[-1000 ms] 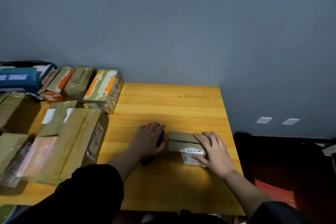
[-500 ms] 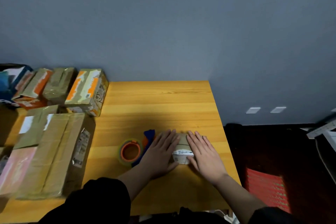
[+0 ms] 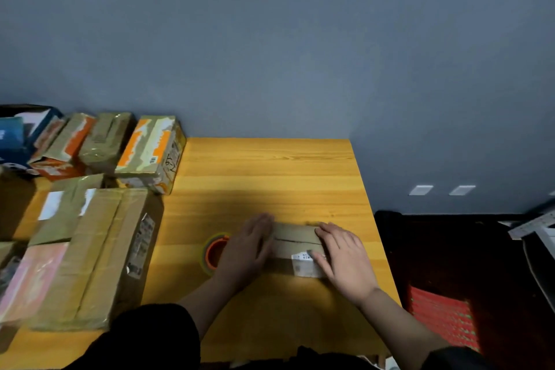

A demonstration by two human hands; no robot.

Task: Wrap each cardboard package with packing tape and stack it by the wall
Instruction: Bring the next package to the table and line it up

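A small flat cardboard package (image 3: 295,242) with a white label at its near right corner lies on the wooden table (image 3: 270,165). My left hand (image 3: 246,252) lies flat over its left end, fingers together. My right hand (image 3: 345,258) presses flat on its right end, partly covering the label. A roll of packing tape (image 3: 211,252) with an orange core rests on the table just left of my left hand, partly hidden by it.
Several taped cardboard boxes fill the left of the table: a large one (image 3: 99,255) close by and an orange-and-white one (image 3: 150,150) against the grey wall (image 3: 270,54). The table's right edge drops to a dark floor with a red mat (image 3: 444,318).
My left hand left the tape roll and came onto the package. Both hands then slid apart from the package's middle to its two ends.
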